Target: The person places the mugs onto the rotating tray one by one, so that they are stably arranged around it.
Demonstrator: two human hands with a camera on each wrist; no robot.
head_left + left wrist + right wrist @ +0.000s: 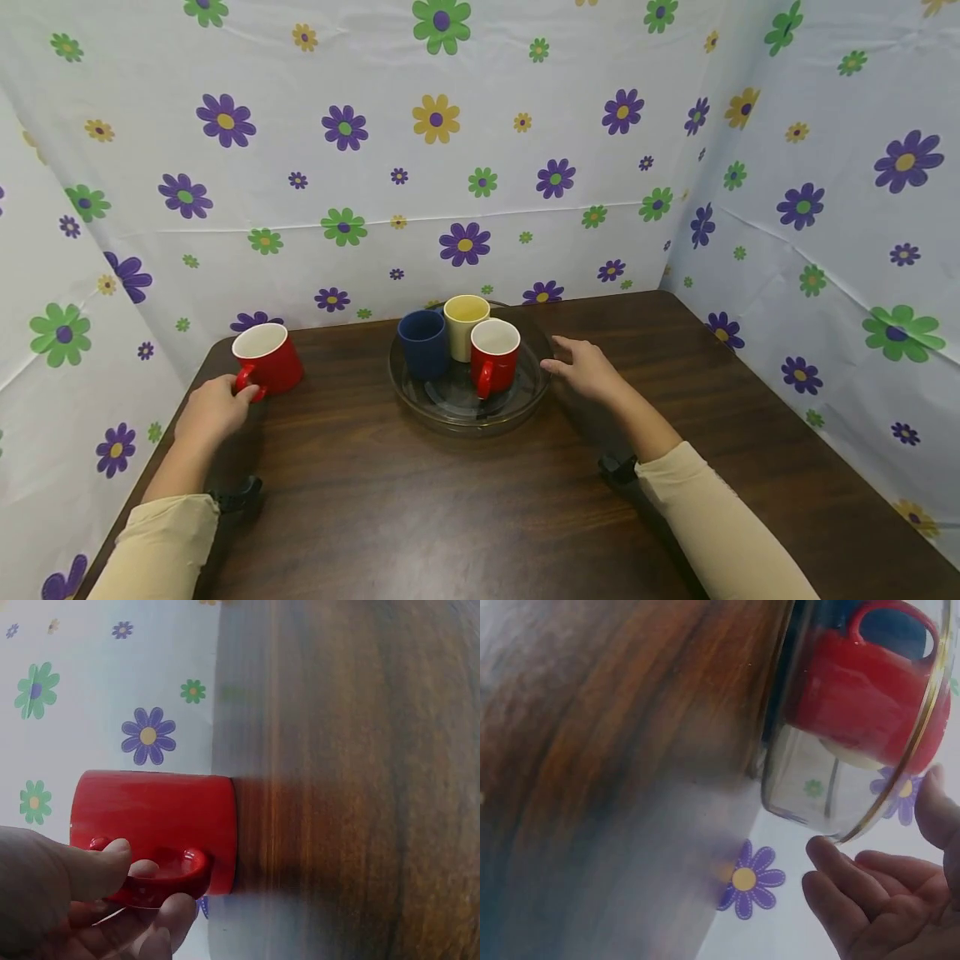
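A dark wood-grain table (pixel 420 508) is standing against flower-printed white sheeting (pixel 300 75); near its far-left corner the left hand (pixel 212 410) is gripping a red mug (pixel 279 362). The right hand (pixel 592 372), fingers relaxed, is hovering by a round glass dish (pixel 468 428) that is holding a blue cup (pixel 423 348), a yellow cup (pixel 459 325) and another red mug (pixel 501 357). Only the left wrist view is clearly showing thumb and fingers pinching the handle (pixel 169 889).
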